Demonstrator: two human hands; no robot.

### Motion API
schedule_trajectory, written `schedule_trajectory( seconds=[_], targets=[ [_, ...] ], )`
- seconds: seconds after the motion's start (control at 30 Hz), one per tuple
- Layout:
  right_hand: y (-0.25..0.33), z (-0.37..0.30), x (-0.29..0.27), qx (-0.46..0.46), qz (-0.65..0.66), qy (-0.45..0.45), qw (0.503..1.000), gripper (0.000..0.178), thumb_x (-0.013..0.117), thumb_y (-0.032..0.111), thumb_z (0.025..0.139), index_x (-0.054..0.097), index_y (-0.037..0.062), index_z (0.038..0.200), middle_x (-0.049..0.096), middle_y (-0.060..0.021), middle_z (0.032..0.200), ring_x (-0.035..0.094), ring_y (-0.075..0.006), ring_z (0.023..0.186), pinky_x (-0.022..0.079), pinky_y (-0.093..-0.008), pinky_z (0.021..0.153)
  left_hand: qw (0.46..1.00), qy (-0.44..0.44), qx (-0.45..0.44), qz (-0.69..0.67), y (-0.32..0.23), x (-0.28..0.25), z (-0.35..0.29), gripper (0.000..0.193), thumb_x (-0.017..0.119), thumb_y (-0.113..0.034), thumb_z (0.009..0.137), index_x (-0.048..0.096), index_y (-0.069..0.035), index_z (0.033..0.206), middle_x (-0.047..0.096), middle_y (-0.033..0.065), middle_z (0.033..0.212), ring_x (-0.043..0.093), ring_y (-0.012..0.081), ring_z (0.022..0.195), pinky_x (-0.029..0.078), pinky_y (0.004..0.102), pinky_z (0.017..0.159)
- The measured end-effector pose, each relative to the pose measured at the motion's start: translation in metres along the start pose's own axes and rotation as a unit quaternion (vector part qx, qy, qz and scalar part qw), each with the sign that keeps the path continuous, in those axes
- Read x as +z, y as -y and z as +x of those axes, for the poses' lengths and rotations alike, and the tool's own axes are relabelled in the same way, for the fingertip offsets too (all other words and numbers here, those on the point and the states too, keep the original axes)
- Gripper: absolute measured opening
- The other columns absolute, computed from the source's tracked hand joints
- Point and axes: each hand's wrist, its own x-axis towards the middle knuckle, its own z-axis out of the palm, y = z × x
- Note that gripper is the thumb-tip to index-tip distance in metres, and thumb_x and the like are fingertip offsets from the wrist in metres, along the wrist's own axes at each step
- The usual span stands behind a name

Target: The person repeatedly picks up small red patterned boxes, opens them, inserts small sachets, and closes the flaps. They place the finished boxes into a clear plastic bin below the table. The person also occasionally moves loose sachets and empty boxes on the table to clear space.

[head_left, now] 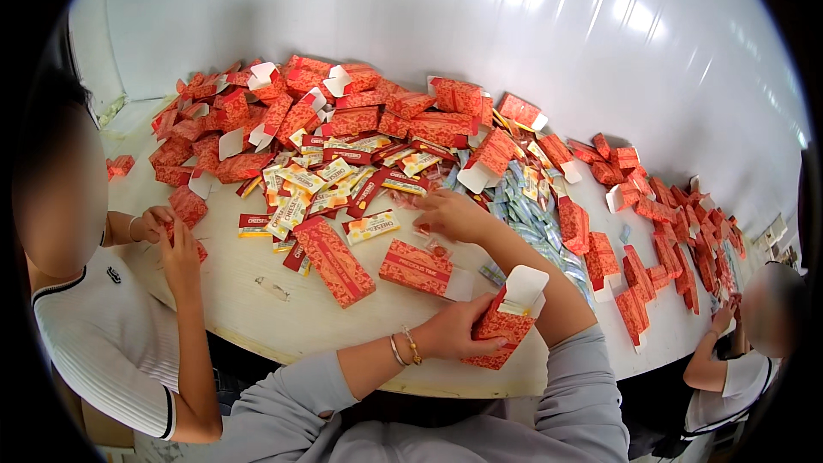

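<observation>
My left hand (453, 330) is closed round a red carton (499, 336) with gold pattern near the table's front edge. The carton stands tilted, its white top flaps up and apart. Over the middle of the table my right hand (451, 215) reaches down, thumb and fingers apart, at some small clear-wrapped pieces (439, 250) with reddish contents. Just left of it lies a heap of white-and-yellow and dark red snack sachets (302, 178). Two more red cartons lie between my hands and the heap: a long one (334, 262) and one with a white flap out (417, 268).
A large heap of red cartons (356, 120) lies against the pale wall. Blue-green slim packets (525, 206) spread beside my right forearm. More cartons (673, 240) lie far right. A co-worker at the left handles a red carton (188, 206); another person (741, 369) works at the right.
</observation>
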Motion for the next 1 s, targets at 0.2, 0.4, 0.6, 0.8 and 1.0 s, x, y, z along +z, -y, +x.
schedule_trajectory(
  seconds=[0.2, 0.4, 0.6, 0.8, 1.0],
  targets=[
    [-0.006, -0.011, 0.016, 0.070, 0.016, -0.059, 0.996, 0.022, 0.074, 0.006, 0.093, 0.073, 0.0099, 0.115, 0.072, -0.0095, 0.125, 0.068, -0.0337, 0.120, 0.058, -0.0441, 0.102, 0.998, -0.033, 0.041, 0.022, 0.002, 0.002, 0.000, 0.090, 0.085, -0.033, 0.095, 0.039, 0.000, 0.165, 0.071, 0.0196, 0.139, 0.072, 0.0261, 0.124, 0.058, 0.0402, 0.106],
    [0.009, -0.037, -0.003, 0.249, 0.215, -0.245, 0.912, 0.030, 0.076, -0.007, 0.089, 0.069, 0.0057, 0.115, 0.070, -0.0105, 0.113, 0.073, -0.0263, 0.103, 0.060, -0.0342, 0.092, 0.993, -0.092, 0.074, 0.007, 0.000, 0.007, -0.001, 0.078, 0.086, -0.038, 0.095, 0.052, 0.001, 0.153, 0.078, 0.0224, 0.123, 0.078, 0.0317, 0.111, 0.060, 0.0416, 0.099],
    [0.045, -0.114, -0.104, 0.219, 0.296, -0.460, 0.808, 0.034, 0.077, -0.017, 0.093, 0.067, 0.0062, 0.117, 0.072, -0.0095, 0.128, 0.071, -0.0194, 0.119, 0.058, -0.0347, 0.106, 0.992, -0.125, 0.023, 0.003, -0.002, 0.005, 0.003, 0.072, 0.087, -0.040, 0.094, 0.056, 0.001, 0.144, 0.079, 0.0207, 0.114, 0.080, 0.0277, 0.103, 0.062, 0.0401, 0.093],
    [0.133, -0.179, -0.141, 0.136, 0.312, -0.291, 0.894, 0.041, 0.082, -0.016, 0.080, 0.075, 0.0093, 0.112, 0.079, -0.0095, 0.118, 0.073, -0.0265, 0.116, 0.059, -0.0409, 0.098, 0.985, -0.145, 0.022, 0.095, -0.002, 0.008, 0.006, 0.070, 0.091, -0.045, 0.090, 0.059, 0.001, 0.133, 0.079, 0.0196, 0.101, 0.081, 0.0301, 0.089, 0.064, 0.0398, 0.082],
    [0.149, -0.191, -0.142, 0.178, 0.295, -0.223, 0.912, 0.040, 0.084, -0.014, 0.078, 0.076, 0.0091, 0.109, 0.080, -0.0090, 0.117, 0.077, -0.0282, 0.112, 0.059, -0.0374, 0.096, 0.984, -0.142, 0.037, 0.104, -0.001, 0.009, 0.008, 0.071, 0.091, -0.047, 0.089, 0.060, 0.001, 0.132, 0.079, 0.0203, 0.098, 0.081, 0.0319, 0.086, 0.064, 0.0403, 0.080]
  ],
)
